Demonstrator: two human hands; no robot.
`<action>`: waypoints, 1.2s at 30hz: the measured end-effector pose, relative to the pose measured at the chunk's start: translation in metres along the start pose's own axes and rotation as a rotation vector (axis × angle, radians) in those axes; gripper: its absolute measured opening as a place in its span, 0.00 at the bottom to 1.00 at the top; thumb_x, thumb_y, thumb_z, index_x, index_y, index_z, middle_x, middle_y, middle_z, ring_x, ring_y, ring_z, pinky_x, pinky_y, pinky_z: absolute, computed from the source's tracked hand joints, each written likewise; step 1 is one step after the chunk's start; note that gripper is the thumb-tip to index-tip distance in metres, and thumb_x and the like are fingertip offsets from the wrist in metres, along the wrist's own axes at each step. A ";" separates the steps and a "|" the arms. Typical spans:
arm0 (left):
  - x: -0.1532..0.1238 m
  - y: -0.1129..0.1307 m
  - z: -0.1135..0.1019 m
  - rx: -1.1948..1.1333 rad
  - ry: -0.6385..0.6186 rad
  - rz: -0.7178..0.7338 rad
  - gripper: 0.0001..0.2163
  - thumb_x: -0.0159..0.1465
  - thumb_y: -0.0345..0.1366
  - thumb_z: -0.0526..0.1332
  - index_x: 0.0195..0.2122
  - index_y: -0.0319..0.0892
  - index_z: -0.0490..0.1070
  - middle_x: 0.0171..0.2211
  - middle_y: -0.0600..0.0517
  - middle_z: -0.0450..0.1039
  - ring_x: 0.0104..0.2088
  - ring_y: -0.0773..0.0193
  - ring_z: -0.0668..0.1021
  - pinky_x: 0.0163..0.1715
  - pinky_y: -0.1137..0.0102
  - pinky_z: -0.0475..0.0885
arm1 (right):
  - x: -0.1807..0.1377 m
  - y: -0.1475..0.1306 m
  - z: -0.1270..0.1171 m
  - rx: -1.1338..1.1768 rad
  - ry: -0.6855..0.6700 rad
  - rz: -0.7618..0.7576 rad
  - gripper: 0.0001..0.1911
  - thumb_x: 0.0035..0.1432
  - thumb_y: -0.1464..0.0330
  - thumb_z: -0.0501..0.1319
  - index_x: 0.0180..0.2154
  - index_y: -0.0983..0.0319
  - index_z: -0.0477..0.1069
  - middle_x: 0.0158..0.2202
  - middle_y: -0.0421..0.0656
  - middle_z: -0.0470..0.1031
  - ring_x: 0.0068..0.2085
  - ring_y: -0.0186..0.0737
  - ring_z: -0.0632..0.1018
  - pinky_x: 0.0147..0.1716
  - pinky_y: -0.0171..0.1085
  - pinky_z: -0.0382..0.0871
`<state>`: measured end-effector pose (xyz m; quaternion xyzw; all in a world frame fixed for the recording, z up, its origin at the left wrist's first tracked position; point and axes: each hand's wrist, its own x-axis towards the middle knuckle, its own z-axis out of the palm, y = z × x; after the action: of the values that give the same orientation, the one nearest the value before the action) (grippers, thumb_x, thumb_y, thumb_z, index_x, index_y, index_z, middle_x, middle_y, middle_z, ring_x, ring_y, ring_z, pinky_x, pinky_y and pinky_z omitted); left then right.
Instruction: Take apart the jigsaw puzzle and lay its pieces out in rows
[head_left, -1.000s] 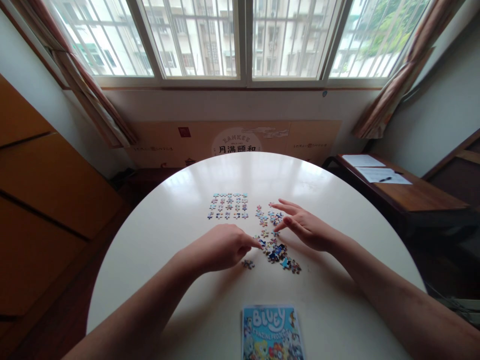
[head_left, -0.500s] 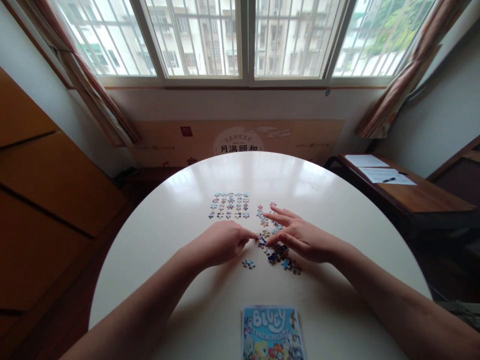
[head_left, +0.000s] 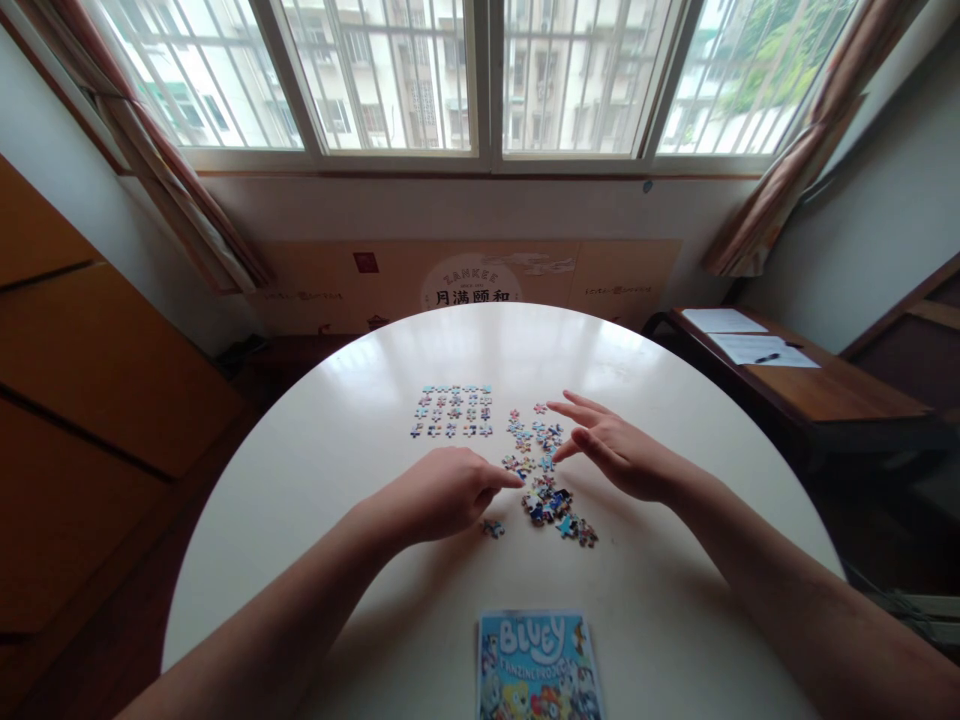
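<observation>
My left hand (head_left: 450,490) reaches in with its index finger stretched out and its other fingers curled under. That fingertip touches the edge of a heap of jigsaw pieces (head_left: 547,502). Over the right side of the loose pieces, my right hand (head_left: 611,445) is open with fingers spread, its lower fingertips close to some blue pieces (head_left: 547,460). Beyond my left hand, several jigsaw pieces (head_left: 454,412) lie in neat rows. A small cluster of pieces (head_left: 493,528) sits just below my left hand. I see no piece held in either hand.
All this lies on a round white table (head_left: 300,520). A blue picture card reading "Bluey" (head_left: 536,665) is at the near edge. Right of the table, a wooden desk (head_left: 847,385) bears papers (head_left: 761,350) and a pen. Windows and a printed cardboard panel (head_left: 300,285) are behind.
My right hand has lifted up and to the right, uncovering more of the heap. My left fingertip has shifted slightly right among the pieces. The view has turned a little.
</observation>
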<state>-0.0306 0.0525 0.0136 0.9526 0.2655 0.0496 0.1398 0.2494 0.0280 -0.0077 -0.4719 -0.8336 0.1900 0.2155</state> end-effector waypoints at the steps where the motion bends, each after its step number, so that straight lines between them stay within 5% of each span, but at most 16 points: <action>1: 0.000 0.001 0.000 -0.004 0.000 0.010 0.20 0.65 0.28 0.54 0.51 0.53 0.79 0.37 0.50 0.83 0.34 0.62 0.80 0.33 0.69 0.69 | 0.000 0.000 0.000 -0.002 -0.019 0.005 0.36 0.70 0.47 0.37 0.40 0.49 0.82 0.69 0.28 0.56 0.72 0.52 0.50 0.69 0.61 0.48; 7: 0.000 0.004 0.000 -0.034 -0.041 0.044 0.21 0.64 0.26 0.55 0.50 0.55 0.79 0.37 0.52 0.83 0.34 0.63 0.80 0.34 0.70 0.69 | 0.001 0.001 0.000 -0.023 -0.016 0.052 0.37 0.70 0.46 0.36 0.39 0.50 0.82 0.68 0.30 0.57 0.72 0.52 0.51 0.69 0.61 0.48; 13: 0.001 0.004 0.004 0.011 -0.002 0.078 0.20 0.64 0.27 0.56 0.52 0.53 0.78 0.36 0.51 0.82 0.32 0.63 0.80 0.30 0.70 0.67 | -0.001 -0.008 0.001 0.040 -0.057 -0.072 0.32 0.70 0.47 0.40 0.42 0.48 0.81 0.70 0.27 0.53 0.73 0.48 0.49 0.70 0.57 0.50; 21: 0.008 0.006 0.018 -0.008 0.074 0.091 0.15 0.65 0.36 0.63 0.53 0.49 0.76 0.38 0.49 0.82 0.34 0.60 0.81 0.33 0.69 0.71 | -0.001 -0.011 0.010 0.025 -0.045 -0.171 0.09 0.65 0.60 0.63 0.43 0.52 0.80 0.69 0.38 0.57 0.72 0.50 0.52 0.66 0.58 0.58; 36: 0.011 0.009 0.019 -0.054 0.062 0.105 0.05 0.65 0.36 0.64 0.41 0.47 0.78 0.33 0.53 0.80 0.31 0.64 0.79 0.31 0.71 0.68 | 0.003 -0.008 0.017 0.027 -0.014 -0.143 0.06 0.57 0.69 0.69 0.38 0.53 0.81 0.67 0.40 0.60 0.71 0.49 0.54 0.66 0.58 0.58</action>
<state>-0.0136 0.0464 -0.0019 0.9591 0.2180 0.0937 0.1544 0.2338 0.0249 -0.0170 -0.4066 -0.8641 0.1886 0.2291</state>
